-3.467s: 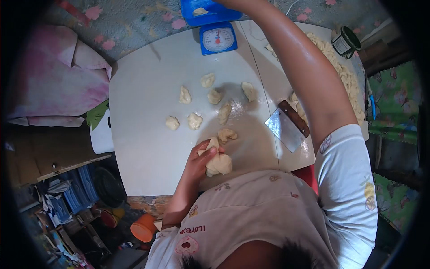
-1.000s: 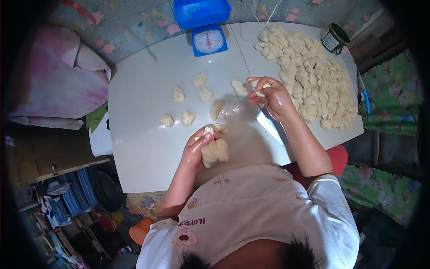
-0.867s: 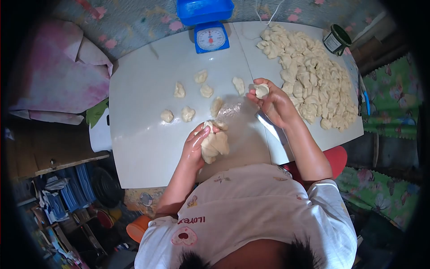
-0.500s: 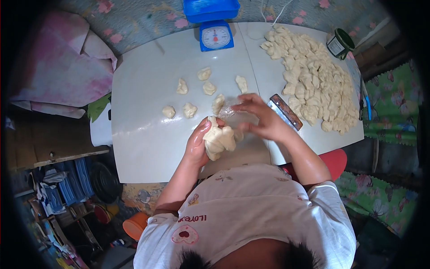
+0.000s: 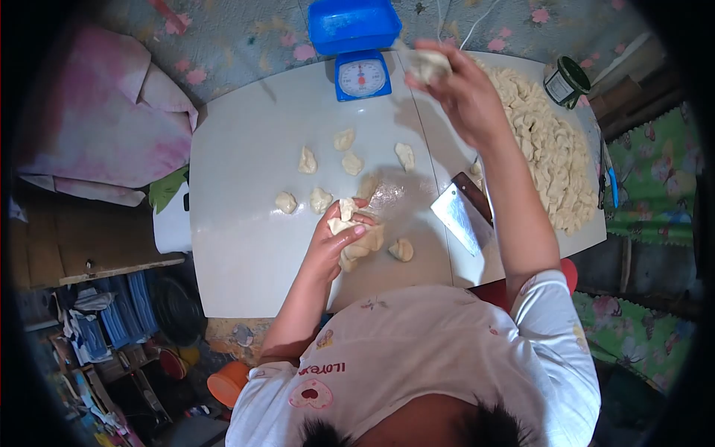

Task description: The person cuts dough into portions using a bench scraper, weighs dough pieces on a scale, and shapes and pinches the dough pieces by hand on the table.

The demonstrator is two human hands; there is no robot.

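My left hand [image 5: 333, 237] is closed round a lump of dough [image 5: 365, 243], with a small bit of dough poking up by the fingertips. Raised to the right of the blue kitchen scale [image 5: 363, 77], my right hand [image 5: 468, 93] grips a piece of dough [image 5: 430, 67], blurred by motion. Several small dough pieces [image 5: 320, 200] lie on the white table [image 5: 238, 246]. One dough piece [image 5: 401, 249] rests just right of my left hand. A cleaver-like blade with a dark handle [image 5: 463, 216] lies beneath my right forearm.
A big heap of dough pieces [image 5: 551, 149] covers the table's right side. Behind it stands a dark green tub [image 5: 566, 82]. The scale carries a blue tray [image 5: 354, 26]. Pink-and-white cloth [image 5: 97, 104] hangs at the left, above shelves.
My right hand has risen from beside the left hand toward the scale, now with dough in it. The blade shows more fully. My left hand keeps its lump.
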